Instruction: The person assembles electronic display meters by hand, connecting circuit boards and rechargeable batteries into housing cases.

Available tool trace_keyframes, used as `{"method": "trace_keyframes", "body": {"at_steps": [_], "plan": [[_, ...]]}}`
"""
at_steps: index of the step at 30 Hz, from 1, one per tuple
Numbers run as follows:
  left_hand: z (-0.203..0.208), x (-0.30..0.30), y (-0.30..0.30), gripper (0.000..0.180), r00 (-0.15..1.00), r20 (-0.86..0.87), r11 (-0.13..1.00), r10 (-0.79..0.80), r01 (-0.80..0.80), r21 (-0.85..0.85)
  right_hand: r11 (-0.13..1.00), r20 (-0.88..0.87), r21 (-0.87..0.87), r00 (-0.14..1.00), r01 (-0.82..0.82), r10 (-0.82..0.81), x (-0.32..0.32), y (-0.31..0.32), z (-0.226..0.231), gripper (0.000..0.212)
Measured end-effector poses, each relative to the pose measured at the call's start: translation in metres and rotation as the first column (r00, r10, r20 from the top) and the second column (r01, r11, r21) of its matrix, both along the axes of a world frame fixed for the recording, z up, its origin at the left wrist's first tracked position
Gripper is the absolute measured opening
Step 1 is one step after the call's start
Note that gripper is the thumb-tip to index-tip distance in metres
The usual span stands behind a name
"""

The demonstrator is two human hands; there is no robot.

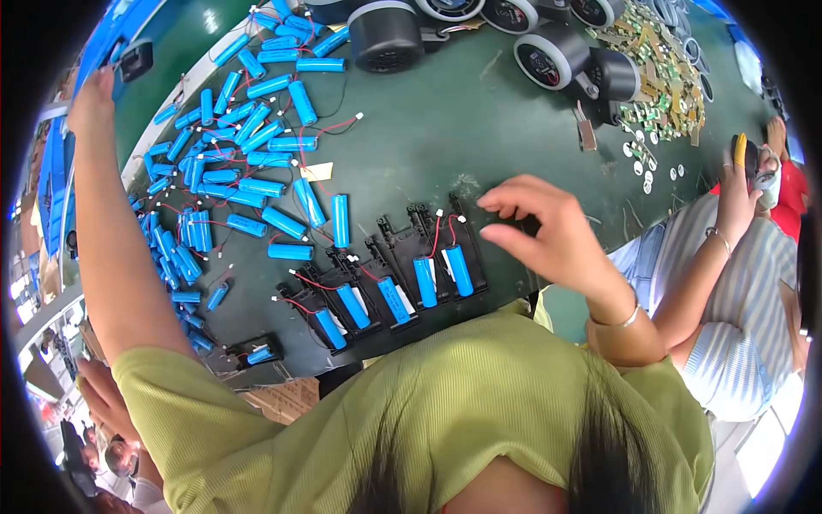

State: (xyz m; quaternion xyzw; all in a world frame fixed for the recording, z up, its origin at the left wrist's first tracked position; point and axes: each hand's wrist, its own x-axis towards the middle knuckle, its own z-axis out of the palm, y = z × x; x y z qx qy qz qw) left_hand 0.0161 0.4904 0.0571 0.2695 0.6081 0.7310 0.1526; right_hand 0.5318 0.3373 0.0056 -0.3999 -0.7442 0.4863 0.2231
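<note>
My left arm stretches to the far left, where my left hand [92, 101] is beside a small black part [135, 61]; its fingertips are too unclear to show a grip. My right hand [541, 224] hovers over the bench's near side, thumb and fingers curved apart, with nothing between them. Next to it stands a row of black plastic housings [409, 244]. Blue cylindrical batteries [458, 271] rest in these housings, their red and black wires ending in white plugs. Left of the row spreads a large loose pile of similar wired batteries [257, 137].
Round black-and-grey devices [543, 62] stand at the back. Behind them on the right lies a heap of small circuit boards [668, 77]. A co-worker's hand [738, 201] holds a yellow-and-black tool at the right. One separate housing [255, 352] sits near the left front edge.
</note>
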Motion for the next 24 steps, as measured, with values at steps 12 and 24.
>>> {"method": "trace_keyframes", "body": {"at_steps": [12, 24], "plan": [[-0.012, 0.209, -0.079, 0.024, 0.255, -0.645, 0.693, -0.721, 0.279, -0.665, 0.935, -0.428, -0.349, 0.898, -0.063, -0.099, 0.006, 0.004, -0.015, 0.008], [-0.041, 0.240, -0.062, 0.028, 0.044, -0.733, 0.732, -0.679, 0.118, -0.671, 0.903, -0.460, -0.425, 0.846, 0.057, -0.270, 0.015, 0.015, -0.010, 0.013]]}}
